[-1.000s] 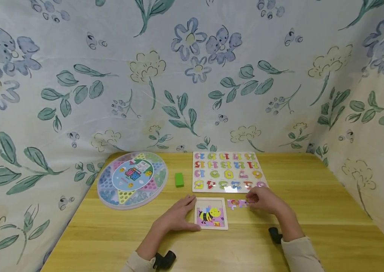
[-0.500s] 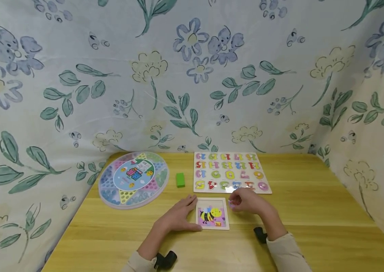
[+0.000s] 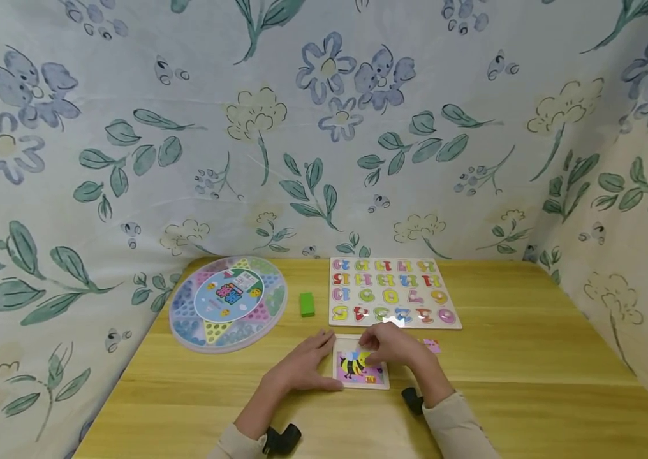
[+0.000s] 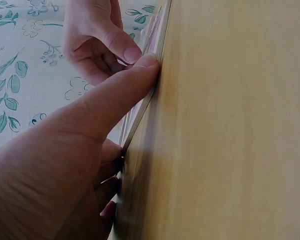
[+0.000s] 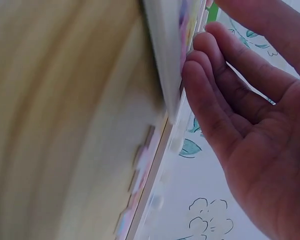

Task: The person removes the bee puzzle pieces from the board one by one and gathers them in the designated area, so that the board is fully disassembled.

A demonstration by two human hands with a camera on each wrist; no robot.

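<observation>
A small square puzzle tray (image 3: 388,376) with a bee picture lies on the table. My left hand (image 3: 302,364) spans its left side, thumb at the near corner and fingers at the far one; in the left wrist view, the thumb of my left hand (image 4: 65,130) rests along the tray edge (image 4: 137,117). Over the tray's upper part, my right hand (image 3: 395,347) has bent fingers with their tips together; the small piece between them is hidden. Right of the tray lie loose pink pieces (image 3: 432,345), partly behind that hand. The right wrist view shows my right hand (image 5: 260,115) at the tray (image 5: 162,55).
Behind the tray lies a number board (image 3: 451,324). A green block (image 3: 307,305) stands left of that board, and a round game board (image 3: 229,303) is farther left. A floral cloth (image 3: 301,140) hangs behind the table (image 3: 530,357).
My right hand has moved left from the loose pieces to over the tray, carrying a small pink piece seen at its fingertips half a second ago. My left hand has stayed at the tray.
</observation>
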